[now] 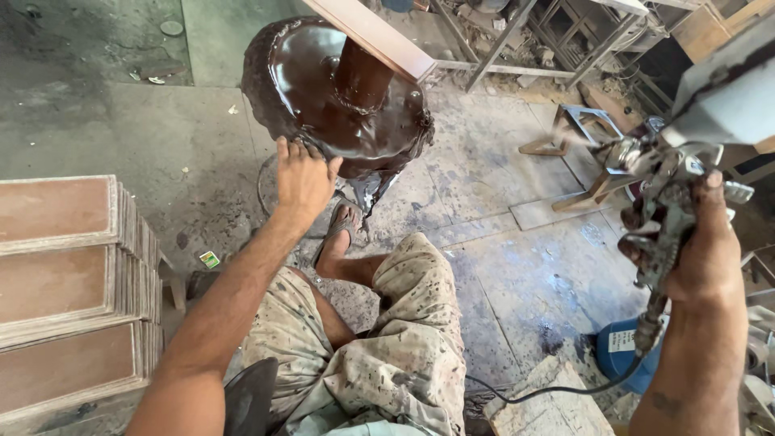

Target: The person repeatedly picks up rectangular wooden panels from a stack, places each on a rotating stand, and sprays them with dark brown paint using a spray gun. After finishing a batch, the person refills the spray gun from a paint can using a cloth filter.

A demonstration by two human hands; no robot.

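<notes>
My left hand point(302, 176) rests with spread fingers on the lower edge of a round turntable point(323, 89) thickly coated in glossy dark brown paint. A brown post point(361, 77) rises from the turntable's middle and carries a wooden board point(373, 34) slanting across the top. My right hand point(701, 242) is shut on a metal spray gun point(658, 190), held up at the right with its nozzle pointing left. A pale cup point(726, 89) sits on top of the gun, and a black hose point(557, 389) hangs from its handle.
Stacks of brown framed panels point(69, 282) stand at the left. My paint-spattered shorts point(387, 347) and sandalled foot point(343, 230) are below the turntable. A blue can point(617, 351), a wooden stool frame point(577, 141) and metal racks point(565, 36) lie to the right and behind.
</notes>
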